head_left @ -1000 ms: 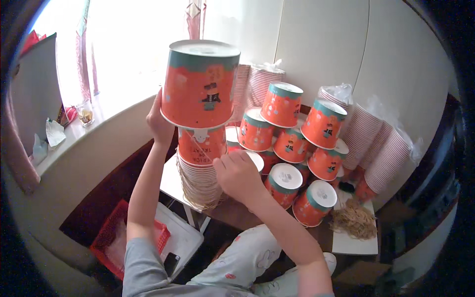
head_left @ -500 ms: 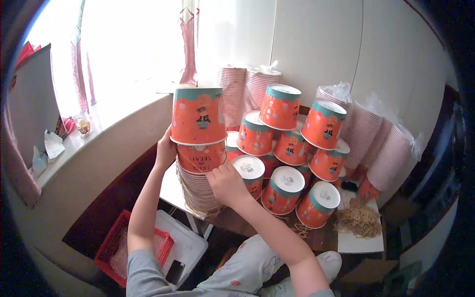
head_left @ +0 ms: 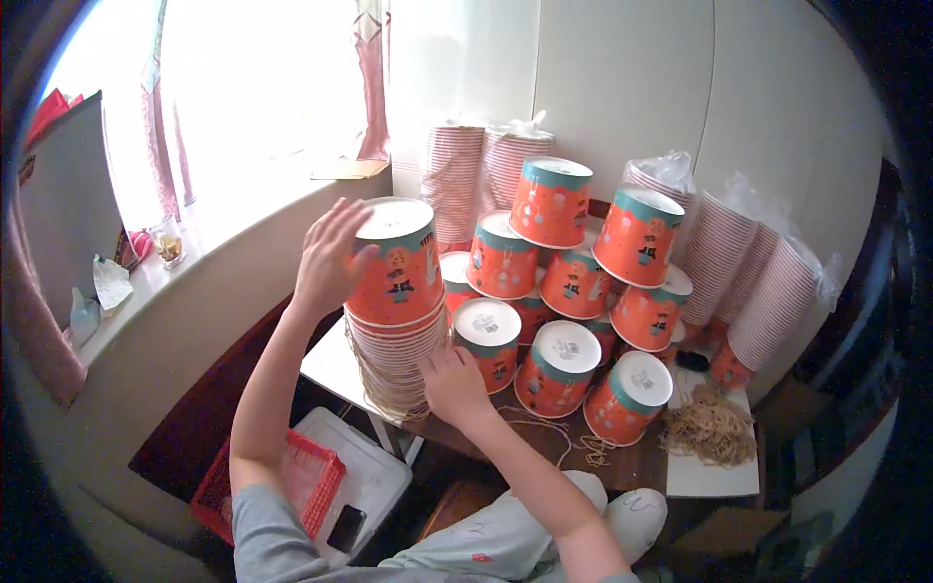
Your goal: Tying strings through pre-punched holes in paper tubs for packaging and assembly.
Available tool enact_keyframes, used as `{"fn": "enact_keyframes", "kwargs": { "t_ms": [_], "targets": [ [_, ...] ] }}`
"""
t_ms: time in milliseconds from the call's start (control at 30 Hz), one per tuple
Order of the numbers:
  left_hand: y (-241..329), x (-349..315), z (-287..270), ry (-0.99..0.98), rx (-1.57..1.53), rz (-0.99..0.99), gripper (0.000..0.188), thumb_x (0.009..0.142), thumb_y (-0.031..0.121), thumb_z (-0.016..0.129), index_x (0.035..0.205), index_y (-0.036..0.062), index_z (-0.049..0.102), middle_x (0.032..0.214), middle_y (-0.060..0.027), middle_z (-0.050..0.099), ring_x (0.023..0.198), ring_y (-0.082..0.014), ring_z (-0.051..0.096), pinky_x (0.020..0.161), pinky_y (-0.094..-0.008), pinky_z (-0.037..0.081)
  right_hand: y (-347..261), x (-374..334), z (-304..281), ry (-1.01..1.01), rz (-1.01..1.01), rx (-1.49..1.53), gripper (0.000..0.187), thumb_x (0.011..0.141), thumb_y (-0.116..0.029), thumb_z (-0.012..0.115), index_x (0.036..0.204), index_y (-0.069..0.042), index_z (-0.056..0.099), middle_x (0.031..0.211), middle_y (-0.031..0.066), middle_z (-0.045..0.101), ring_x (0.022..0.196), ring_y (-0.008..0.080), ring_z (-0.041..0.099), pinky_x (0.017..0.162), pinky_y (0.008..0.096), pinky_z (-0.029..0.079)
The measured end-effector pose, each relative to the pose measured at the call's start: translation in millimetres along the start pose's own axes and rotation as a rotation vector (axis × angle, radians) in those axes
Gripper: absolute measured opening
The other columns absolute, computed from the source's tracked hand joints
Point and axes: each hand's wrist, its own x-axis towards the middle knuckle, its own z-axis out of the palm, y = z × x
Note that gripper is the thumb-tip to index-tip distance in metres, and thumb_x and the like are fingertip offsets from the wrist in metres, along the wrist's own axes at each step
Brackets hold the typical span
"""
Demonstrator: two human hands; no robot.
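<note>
- Head view, clock hours taken from its middle: the left hand (head_left: 335, 257), at 10, is at the near-left side of the top cup (head_left: 398, 282), at 9; its fingers are spread, clasping nothing, perhaps to steady it.
- Right hand (head_left: 455, 387), at 6, has fingers curled beside the stack (head_left: 398, 360), at 8; whether they pinch any twine (head_left: 374, 389) cannot be told.
- The stack stands mouth-down, twine hanging around its rims; nesting likely keeps it compact, wide mouths keep it steady.
- At 3, a pile (head_left: 575, 289) of cups rises in tiers, also mouth-down; upper cups rest on bases below, seemingly for balance. Any contents are hidden.
- Bagged cups (head_left: 763, 311), farther out at 3, sit nested in clear plastic, presumably for cleanliness; more sleeves (head_left: 455, 185) stand at 12.
- A twine bundle (head_left: 709, 428) lies loose at 4.
- The red basket (head_left: 328, 491), at 7, holds something pale, unclear; a glass (head_left: 167, 243), at 9, something amber.
</note>
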Motion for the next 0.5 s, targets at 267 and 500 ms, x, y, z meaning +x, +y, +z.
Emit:
{"fn": "enact_keyframes", "kwargs": {
  "t_ms": [267,500],
  "targets": [
    [1.7,-5.4,16.7,-0.105,-0.13,-0.004,0.026,0.074,0.026,0.061,0.092,0.0077,0.059,0.096,-0.0068,0.059,0.094,-0.0257,0.052,0.087,-0.0392,0.037,11.7,-40.1,5.0,0.136,-0.014,0.088,0.032,0.072,-0.012,0.047,0.102,-0.003,0.053,0.109,0.0131,0.05,0.106,0.0262,0.045,0.089,0.0385,0.036],
    [12.1,-7.6,17.4,-0.138,-0.103,0.012,0.028,0.073,0.024,0.061,0.095,0.0071,0.057,0.099,-0.0078,0.058,0.097,-0.0266,0.051,0.086,-0.0393,0.038,37.4,-87.4,-3.9,-0.144,-0.059,0.269,0.028,0.07,-0.013,0.05,0.096,-0.004,0.058,0.102,0.0133,0.055,0.098,0.0277,0.05,0.084,0.0391,0.04]
  ]
}}
